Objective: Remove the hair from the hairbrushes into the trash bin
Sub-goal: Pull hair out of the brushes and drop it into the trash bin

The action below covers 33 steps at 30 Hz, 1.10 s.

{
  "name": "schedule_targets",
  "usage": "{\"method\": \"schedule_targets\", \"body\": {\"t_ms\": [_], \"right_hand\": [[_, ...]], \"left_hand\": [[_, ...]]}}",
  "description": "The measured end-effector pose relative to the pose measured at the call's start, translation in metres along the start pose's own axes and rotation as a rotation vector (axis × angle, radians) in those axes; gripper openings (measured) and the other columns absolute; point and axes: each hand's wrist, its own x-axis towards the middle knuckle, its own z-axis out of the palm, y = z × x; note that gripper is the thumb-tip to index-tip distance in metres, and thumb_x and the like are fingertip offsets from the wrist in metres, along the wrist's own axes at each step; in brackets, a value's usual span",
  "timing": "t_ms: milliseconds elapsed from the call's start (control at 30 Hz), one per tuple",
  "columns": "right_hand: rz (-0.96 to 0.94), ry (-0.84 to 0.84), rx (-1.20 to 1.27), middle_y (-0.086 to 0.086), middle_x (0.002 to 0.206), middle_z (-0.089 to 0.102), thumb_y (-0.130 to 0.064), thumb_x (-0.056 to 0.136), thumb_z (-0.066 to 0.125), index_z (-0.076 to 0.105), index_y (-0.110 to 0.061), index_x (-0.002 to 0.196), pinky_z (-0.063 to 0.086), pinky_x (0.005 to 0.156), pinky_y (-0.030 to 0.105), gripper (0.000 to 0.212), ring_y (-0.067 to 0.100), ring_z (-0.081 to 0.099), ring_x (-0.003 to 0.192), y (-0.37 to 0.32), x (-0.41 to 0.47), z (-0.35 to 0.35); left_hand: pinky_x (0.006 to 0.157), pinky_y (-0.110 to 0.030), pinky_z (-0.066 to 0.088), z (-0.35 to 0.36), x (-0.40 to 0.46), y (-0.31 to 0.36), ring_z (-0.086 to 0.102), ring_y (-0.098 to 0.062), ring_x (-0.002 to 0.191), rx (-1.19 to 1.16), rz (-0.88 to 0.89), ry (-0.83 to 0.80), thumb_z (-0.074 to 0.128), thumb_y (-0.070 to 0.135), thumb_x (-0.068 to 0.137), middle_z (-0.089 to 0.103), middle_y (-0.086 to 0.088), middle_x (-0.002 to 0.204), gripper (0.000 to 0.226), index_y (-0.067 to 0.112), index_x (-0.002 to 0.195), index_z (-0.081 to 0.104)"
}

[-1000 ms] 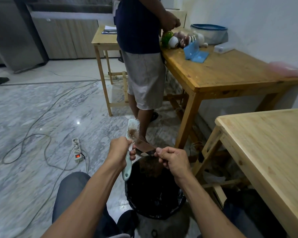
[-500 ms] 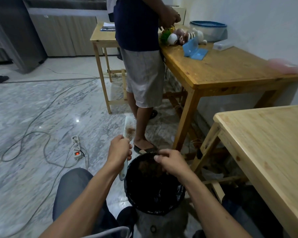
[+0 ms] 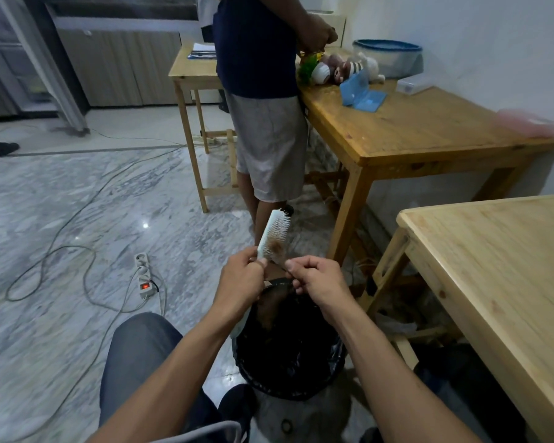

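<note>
Marble floor and a black-lined trash bin below. The hairbrush is gripped by the left hand; its brown hair clump is pinched by the right hand. Removal is judged unfinished: hair remains among the bristles.

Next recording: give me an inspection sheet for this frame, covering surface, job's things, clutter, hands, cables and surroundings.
Surface: marble floor; bare light wooden table at right.
Job's things: hairbrush with brown hair clump, held above black-lined trash bin.
Clutter: toys, blue case, tub on far table.
Hands: left hand grips brush; right hand pinches at hair.
Cables: power strip, loose cords.
Surroundings: standing person.
</note>
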Motion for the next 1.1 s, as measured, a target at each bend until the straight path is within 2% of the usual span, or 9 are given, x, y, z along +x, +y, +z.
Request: {"method": "schedule_targets", "body": {"t_ms": [133,233,433,567,700,767,867,1033,1100], "right_hand": [[-0.013,0.024,-0.089,-0.001,0.065,0.068,-0.01,0.094,0.071,0.075,-0.01,0.081,0.048,0.054,0.021,0.014,0.007,0.056,0.055,0.005,-0.005,-0.007],[0.023,0.075,-0.123,-0.001,0.066,0.069,-0.01,0.094,0.071,0.075,-0.009,0.082,0.048,0.053,0.019,0.014,0.008,0.057,0.057,0.015,-0.01,-0.025],[0.019,-0.043,-0.148,0.002,0.079,0.074,-0.015,0.097,0.069,0.078,-0.009,0.096,0.052,0.056,0.02,0.011,0.004,0.063,0.06,0.022,-0.01,-0.018],[-0.024,-0.049,-0.311,0.001,0.082,0.076,-0.02,0.098,0.066,0.078,-0.019,0.096,0.053,0.057,0.025,0.012,0.006,0.066,0.062,0.02,-0.006,-0.013],[0.014,-0.031,-0.333,0.003,0.089,0.078,-0.022,0.098,0.066,0.079,-0.02,0.101,0.053,0.058,0.024,0.014,0.007,0.067,0.061,0.018,0.0,-0.021],[0.023,-0.042,-0.325,0.001,0.09,0.078,-0.021,0.098,0.066,0.079,-0.021,0.101,0.053,0.059,0.025,0.013,0.008,0.067,0.061,0.018,0.001,-0.023],[0.044,-0.051,-0.33,0.0,0.087,0.077,-0.019,0.095,0.07,0.079,-0.022,0.104,0.053,0.06,0.025,0.013,0.008,0.067,0.064,0.017,-0.001,-0.023],[0.045,0.003,-0.26,-0.007,0.112,0.066,-0.011,0.092,0.064,0.055,-0.024,0.144,0.055,0.064,0.03,0.054,0.016,0.069,0.08,0.007,-0.003,-0.014],[0.04,-0.034,-0.086,-0.005,0.111,0.069,-0.02,0.095,0.064,0.053,-0.026,0.144,0.052,0.061,0.029,0.05,0.015,0.068,0.076,0.003,-0.002,-0.012]], "left_hand": [[0.048,-0.031,0.036,-0.009,0.017,-0.004,0.046,-0.023,0.05,-0.173,-0.189,0.203,0.044,0.003,0.09,0.053,-0.012,0.068,0.018,0.004,0.088,0.062],[0.046,-0.031,0.035,-0.033,0.034,-0.008,0.043,-0.021,0.052,-0.141,-0.195,0.329,0.039,0.002,0.09,0.049,-0.012,0.071,0.025,-0.002,0.103,0.06],[0.049,-0.032,0.034,-0.016,0.015,0.0,0.044,-0.022,0.052,-0.047,-0.08,0.075,0.046,0.009,0.09,0.051,-0.012,0.068,0.014,0.01,0.081,0.057],[0.05,-0.032,0.037,-0.01,0.008,0.003,0.048,-0.023,0.05,0.005,-0.062,-0.03,0.047,0.01,0.096,0.056,-0.017,0.072,0.015,0.008,0.086,0.058],[0.049,-0.034,0.051,-0.013,0.002,0.004,0.061,-0.026,0.057,0.148,0.007,-0.088,0.047,0.013,0.1,0.063,-0.009,0.077,0.017,0.012,0.102,0.063],[0.056,-0.04,0.058,-0.015,0.002,0.003,0.068,-0.03,0.066,0.247,0.073,-0.097,0.048,0.021,0.102,0.065,-0.004,0.077,0.017,0.021,0.105,0.064],[0.069,-0.043,0.055,-0.018,0.005,0.001,0.064,-0.024,0.073,0.442,0.179,-0.092,0.048,0.03,0.103,0.063,0.003,0.076,0.019,0.028,0.11,0.065],[0.067,-0.04,0.05,-0.015,0.0,0.008,0.061,-0.018,0.072,0.527,0.295,-0.107,0.047,0.028,0.104,0.066,-0.002,0.079,0.021,0.026,0.113,0.066],[0.062,-0.033,0.046,-0.014,-0.002,0.01,0.058,-0.009,0.068,0.489,0.298,-0.143,0.047,0.028,0.105,0.063,0.008,0.075,0.021,0.03,0.114,0.066]]}}
